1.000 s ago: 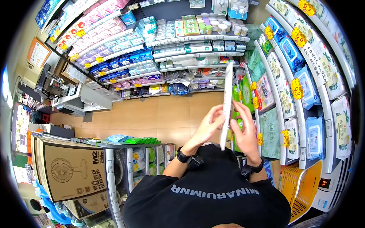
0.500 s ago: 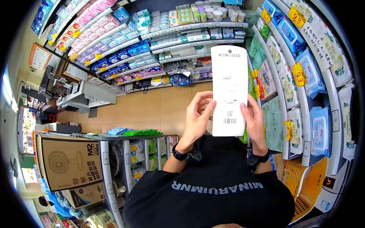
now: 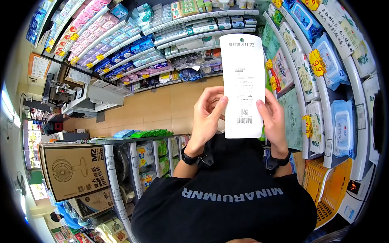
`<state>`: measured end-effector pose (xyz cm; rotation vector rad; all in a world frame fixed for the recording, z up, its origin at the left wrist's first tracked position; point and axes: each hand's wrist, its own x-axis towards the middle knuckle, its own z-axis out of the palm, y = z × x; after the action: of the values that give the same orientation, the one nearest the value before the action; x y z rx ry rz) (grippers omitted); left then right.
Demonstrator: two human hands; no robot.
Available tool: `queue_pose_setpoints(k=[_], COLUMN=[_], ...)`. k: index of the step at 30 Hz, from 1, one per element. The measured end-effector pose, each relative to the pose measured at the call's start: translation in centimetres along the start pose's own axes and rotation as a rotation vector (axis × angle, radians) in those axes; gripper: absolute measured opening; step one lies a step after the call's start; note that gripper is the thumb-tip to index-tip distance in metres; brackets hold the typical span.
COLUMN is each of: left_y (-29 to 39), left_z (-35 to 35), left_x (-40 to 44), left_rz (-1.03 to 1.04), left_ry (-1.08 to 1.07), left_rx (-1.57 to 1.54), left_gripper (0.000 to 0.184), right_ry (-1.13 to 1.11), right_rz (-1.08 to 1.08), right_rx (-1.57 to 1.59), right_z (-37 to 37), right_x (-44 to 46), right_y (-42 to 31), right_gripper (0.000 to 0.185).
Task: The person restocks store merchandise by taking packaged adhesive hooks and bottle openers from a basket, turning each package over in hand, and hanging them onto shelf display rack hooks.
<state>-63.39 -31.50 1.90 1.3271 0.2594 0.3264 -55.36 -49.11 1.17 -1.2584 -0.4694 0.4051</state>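
Upright in front of my chest is a long white packaging card (image 3: 243, 73). It has a hang hole at the top, printed text, and a QR code and barcode near the bottom. The thumb of my left hand (image 3: 208, 113) presses on the card's left edge, with the fingers curled behind it. On the opposite edge my right hand (image 3: 274, 121) grips it the same way, thumb in front. Whatever is on the card's far side is hidden. Both wrists carry black straps with small devices.
Shelves of packaged goods (image 3: 190, 30) curve across the back. To the right are shelves with wet wipe packs (image 3: 343, 127) and a yellow basket (image 3: 334, 190) below. A fan carton (image 3: 75, 172) stands at left beside a low shelf unit. A counter (image 3: 95, 97) lies farther back.
The card and both hands sit slightly higher in view, and the printing on the card is clearer. The surroundings have shifted a little with my head. Both hands keep their hold.
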Motion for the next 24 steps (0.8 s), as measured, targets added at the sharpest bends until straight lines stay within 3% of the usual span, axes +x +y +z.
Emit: queue_pose_setpoints(k=[24], left_y=[0.0], left_z=[-3.0], left_x=[-1.5], left_rz=[-0.036], left_ry=[0.045], left_rx=[0.007], left_gripper=[0.03], right_ry=[-0.043], right_rz=[0.043], right_rx=[-0.039], right_z=[2.6], right_x=[0.0], right_y=[0.3], right_gripper=[0.038])
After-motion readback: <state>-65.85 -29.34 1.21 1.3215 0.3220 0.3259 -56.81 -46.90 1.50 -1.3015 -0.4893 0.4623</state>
